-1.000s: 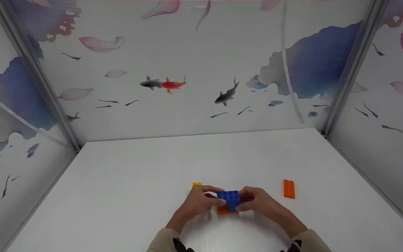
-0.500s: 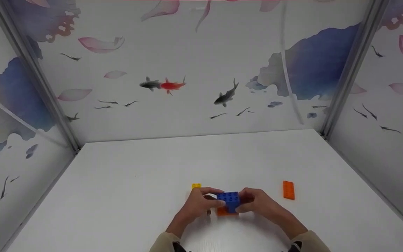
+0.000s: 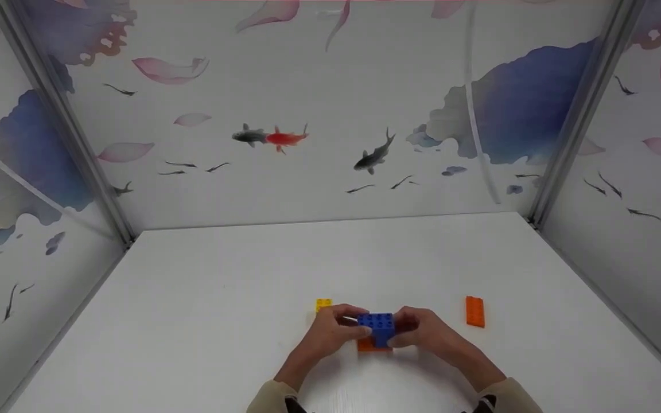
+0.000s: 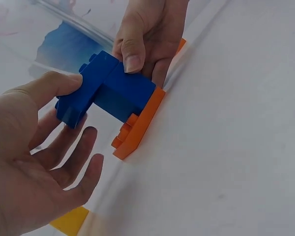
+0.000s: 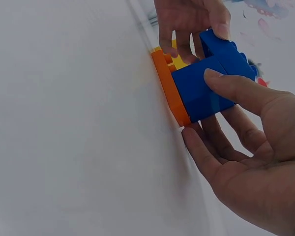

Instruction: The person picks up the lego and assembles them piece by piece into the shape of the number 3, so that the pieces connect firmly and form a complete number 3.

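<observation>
In front of me a blue toy brick (image 3: 375, 321) sits studs-up across a second blue brick (image 4: 128, 91), which stands on one end of an orange studded plate (image 4: 142, 125) lying on the table. The upper brick's left end juts out over the plate's bare studs. My left hand (image 3: 330, 332) pinches that jutting end, thumb on the near side; its other fingers hang loosely curved below. My right hand (image 3: 425, 331) grips the blue bricks from the right, its thumb (image 5: 236, 88) across the lower one. One right fingertip reaches down beside the plate's end.
A yellow brick (image 3: 323, 303) lies just behind my left hand, partly covered by it. Off to the right another orange plate (image 3: 475, 311) lies on the white table (image 3: 193, 321). Printed panels with fish and petals (image 3: 286, 139) enclose the back and sides.
Both hands keep their hold on the blue bricks and the stack stays in place. The left hand's lower fingers have shifted slightly; the head view has drifted a little.
</observation>
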